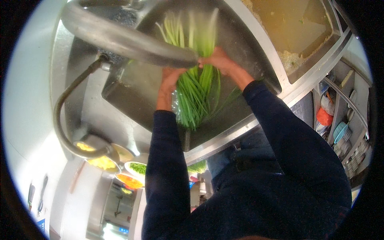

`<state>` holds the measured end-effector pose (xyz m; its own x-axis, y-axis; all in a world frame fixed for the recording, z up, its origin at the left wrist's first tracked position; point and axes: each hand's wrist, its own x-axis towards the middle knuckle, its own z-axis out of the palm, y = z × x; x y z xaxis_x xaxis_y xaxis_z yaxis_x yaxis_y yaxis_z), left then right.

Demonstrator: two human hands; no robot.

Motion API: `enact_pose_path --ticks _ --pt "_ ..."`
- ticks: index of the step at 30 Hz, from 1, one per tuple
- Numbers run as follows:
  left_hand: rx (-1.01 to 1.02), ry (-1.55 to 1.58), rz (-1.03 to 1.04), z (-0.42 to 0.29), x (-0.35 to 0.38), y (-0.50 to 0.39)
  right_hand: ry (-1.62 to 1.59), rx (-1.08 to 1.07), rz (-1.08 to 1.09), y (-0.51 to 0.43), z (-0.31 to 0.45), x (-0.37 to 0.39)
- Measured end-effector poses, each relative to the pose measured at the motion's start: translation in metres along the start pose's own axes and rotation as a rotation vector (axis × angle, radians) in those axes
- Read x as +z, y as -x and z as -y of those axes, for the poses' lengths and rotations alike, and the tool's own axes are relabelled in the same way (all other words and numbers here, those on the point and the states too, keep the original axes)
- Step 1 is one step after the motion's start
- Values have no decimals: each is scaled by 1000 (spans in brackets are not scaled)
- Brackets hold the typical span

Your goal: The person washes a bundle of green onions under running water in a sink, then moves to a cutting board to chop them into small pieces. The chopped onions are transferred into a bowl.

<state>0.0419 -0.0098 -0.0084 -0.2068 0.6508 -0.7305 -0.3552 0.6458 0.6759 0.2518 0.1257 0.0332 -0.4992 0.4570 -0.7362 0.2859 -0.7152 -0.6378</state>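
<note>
A bunch of long green stalks, like scallions [194,99], lies over the steel sink basin [135,108]. Its pale ends point away from me and look blurred; the dark green leaves hang towards me. My right hand [220,61] grips the bunch from the right, near where pale turns to green. On the left side, my left hand [172,79] holds the same bunch, its fingers partly hidden behind the thick metal faucet spout [132,45]. Something clear and shiny, water or plastic, shows beside the leaves below my left hand.
A second basin [295,33] at upper right holds cloudy brownish water with foam. A bent hose [61,111] arches down the left side. Bowls of cut yellow food [103,163], chopped greens [136,168] and orange shreds [129,181] stand lower left. Shelves with dishes [340,132] are at right.
</note>
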Motion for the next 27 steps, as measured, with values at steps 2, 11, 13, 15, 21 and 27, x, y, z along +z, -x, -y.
enact_pose_path --ticks 2,11,13,15,21,27 --pt "0 -82 4 11 -13 -9 -2 -12 -8 -3 -9 -3" --pt "18 3 -64 9 4 -7 31 -68 14 -2 -5 5" --pt "-65 28 -12 -19 10 -1 47 -62 -5 -11 -18 -5" --pt "-54 33 -13 -23 11 -4 40 -63 -36 -13 -27 -9" --pt "88 -196 -36 1 2 -17 4 27 30 -9 -23 -10" --pt "92 -364 112 -16 24 -1 -211 96 98 2 -10 -2"
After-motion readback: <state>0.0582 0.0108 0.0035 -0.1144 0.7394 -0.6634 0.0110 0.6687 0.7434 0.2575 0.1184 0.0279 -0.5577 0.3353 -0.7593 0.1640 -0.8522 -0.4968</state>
